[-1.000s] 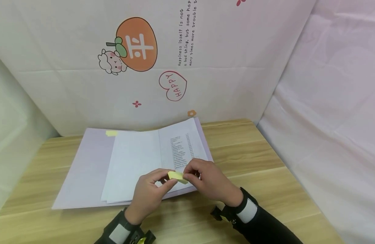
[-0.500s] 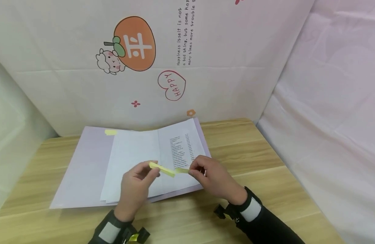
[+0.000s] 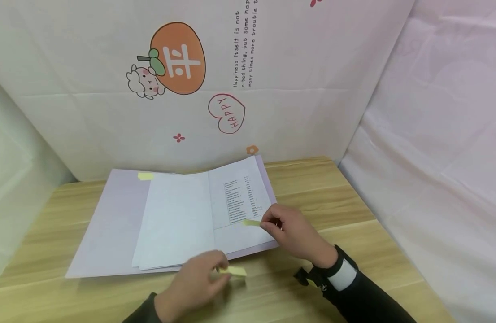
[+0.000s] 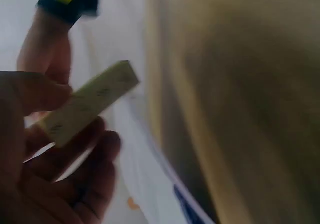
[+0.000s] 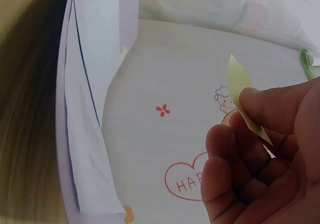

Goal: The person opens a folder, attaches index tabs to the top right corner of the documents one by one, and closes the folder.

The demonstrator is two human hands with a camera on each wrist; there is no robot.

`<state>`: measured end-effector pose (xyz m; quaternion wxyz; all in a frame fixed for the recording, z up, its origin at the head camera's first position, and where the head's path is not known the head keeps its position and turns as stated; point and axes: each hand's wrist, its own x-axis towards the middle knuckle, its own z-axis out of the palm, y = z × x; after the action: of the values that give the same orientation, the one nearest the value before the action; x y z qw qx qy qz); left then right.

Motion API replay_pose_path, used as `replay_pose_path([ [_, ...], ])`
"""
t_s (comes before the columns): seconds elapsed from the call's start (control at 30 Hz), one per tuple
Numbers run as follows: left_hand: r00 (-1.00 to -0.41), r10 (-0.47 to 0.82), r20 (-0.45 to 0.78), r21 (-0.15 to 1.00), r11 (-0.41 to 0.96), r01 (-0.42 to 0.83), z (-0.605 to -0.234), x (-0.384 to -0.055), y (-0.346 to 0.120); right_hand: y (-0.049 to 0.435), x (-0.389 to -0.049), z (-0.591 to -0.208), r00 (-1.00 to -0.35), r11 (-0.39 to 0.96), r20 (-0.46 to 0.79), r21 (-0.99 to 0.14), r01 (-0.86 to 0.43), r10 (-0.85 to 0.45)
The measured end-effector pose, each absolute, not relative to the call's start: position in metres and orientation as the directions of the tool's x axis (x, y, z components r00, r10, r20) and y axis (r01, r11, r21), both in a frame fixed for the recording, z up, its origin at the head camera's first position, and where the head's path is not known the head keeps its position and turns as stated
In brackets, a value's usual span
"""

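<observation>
My left hand [image 3: 199, 278] grips a small yellow sticky-note pad [image 3: 232, 271] low over the wooden table, just in front of the open booklet [image 3: 179, 215]. In the left wrist view the pad [image 4: 87, 104] sits between thumb and fingers. My right hand [image 3: 290, 229] pinches a single yellow sticky strip [image 3: 252, 222] over the booklet's right page, near the printed list [image 3: 237, 199]. The right wrist view shows that strip [image 5: 242, 96] held between thumb and forefinger.
The booklet lies on a pale purple folder [image 3: 106, 224] with a yellow tab [image 3: 145, 176] stuck near its top edge. A printed white cloth backdrop [image 3: 191, 80] stands behind the table, and pink cloth [image 3: 433, 157] hangs to the right.
The hands have parted: my left hand dropped toward me with the pad, down to the table's front. My right hand kept a peeled strip and moved slightly right over the page.
</observation>
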<state>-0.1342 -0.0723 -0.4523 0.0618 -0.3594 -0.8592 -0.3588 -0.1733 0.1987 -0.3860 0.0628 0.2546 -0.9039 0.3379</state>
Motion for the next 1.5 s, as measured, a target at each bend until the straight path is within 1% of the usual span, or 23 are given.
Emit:
replay_pose_path([
  [0.1, -0.673, 0.696, 0.251, 0.430, 0.543, 0.721, -0.462, -0.127, -0.071, 0.205, -0.174, -0.388, -0.871, 0.652, 0.279, -0.579, -0.489, -0.406],
  [0.2, -0.613, 0.762, 0.210, 0.336, 0.532, 0.777, -0.470, -0.125, -0.076, 0.210, -0.173, -0.390, -0.881, 0.664, 0.266, -0.581, -0.471, -0.392],
  [0.3, -0.573, 0.790, 0.218, 0.267, 0.517, 0.813, -0.472, -0.125, -0.083, 0.214, -0.174, -0.393, -0.886, 0.673, 0.258, -0.578, -0.461, -0.385],
  [0.4, -0.499, 0.821, 0.279, 0.203, 0.457, 0.866, -0.469, -0.126, -0.091, 0.217, -0.174, -0.394, -0.889, 0.682, 0.255, -0.572, -0.455, -0.380],
  [0.47, -0.422, 0.842, 0.335, 0.159, 0.391, 0.907, -0.467, -0.127, -0.099, 0.220, -0.174, -0.394, -0.890, 0.684, 0.256, -0.571, -0.454, -0.377],
  [0.53, -0.328, 0.860, 0.390, 0.107, 0.312, 0.944, -0.467, -0.129, -0.107, 0.223, -0.174, -0.393, -0.890, 0.686, 0.257, -0.569, -0.454, -0.376],
  [0.67, -0.149, 0.900, 0.410, 0.017, 0.155, 0.988, -0.474, -0.133, -0.122, 0.228, -0.174, -0.393, -0.891, 0.688, 0.257, -0.567, -0.452, -0.374],
  [0.73, -0.089, 0.915, 0.394, -0.018, 0.105, 0.994, -0.479, -0.134, -0.124, 0.231, -0.174, -0.394, -0.893, 0.692, 0.253, -0.566, -0.448, -0.371],
  [0.8, -0.090, 0.927, 0.363, -0.019, 0.104, 0.994, -0.482, -0.134, -0.121, 0.233, -0.174, -0.393, -0.895, 0.693, 0.254, -0.567, -0.445, -0.366],
  [0.9, -0.144, 0.948, 0.284, -0.002, 0.151, 0.989, -0.481, -0.131, -0.103, 0.236, -0.175, -0.394, -0.896, 0.697, 0.260, -0.563, -0.444, -0.361],
  [0.97, -0.168, 0.960, 0.222, -0.010, 0.174, 0.985, -0.479, -0.130, -0.085, 0.238, -0.175, -0.394, -0.895, 0.696, 0.265, -0.563, -0.445, -0.358],
  [1.1, -0.137, 0.980, 0.141, -0.064, 0.148, 0.987, -0.476, -0.131, -0.040, 0.241, -0.175, -0.393, -0.896, 0.697, 0.265, -0.563, -0.444, -0.357],
  [1.17, -0.147, 0.983, 0.108, -0.070, 0.155, 0.985, -0.474, -0.132, -0.014, 0.243, -0.175, -0.392, -0.897, 0.696, 0.264, -0.565, -0.442, -0.355],
  [1.23, -0.176, 0.983, 0.051, -0.072, 0.179, 0.981, -0.470, -0.133, 0.014, 0.245, -0.175, -0.392, -0.899, 0.698, 0.265, -0.567, -0.437, -0.348],
  [1.33, -0.252, 0.966, -0.062, -0.072, 0.247, 0.966, -0.466, -0.137, 0.051, 0.249, -0.175, -0.392, -0.901, 0.701, 0.266, -0.566, -0.434, -0.343],
  [1.4, -0.289, 0.949, -0.126, -0.094, 0.278, 0.956, -0.466, -0.141, 0.071, 0.252, -0.175, -0.393, -0.901, 0.705, 0.267, -0.561, -0.434, -0.342],
  [1.5, -0.326, 0.930, -0.169, -0.122, 0.309, 0.943, -0.468, -0.148, 0.096, 0.258, -0.176, -0.395, -0.902, 0.714, 0.270, -0.552, -0.431, -0.336],
])
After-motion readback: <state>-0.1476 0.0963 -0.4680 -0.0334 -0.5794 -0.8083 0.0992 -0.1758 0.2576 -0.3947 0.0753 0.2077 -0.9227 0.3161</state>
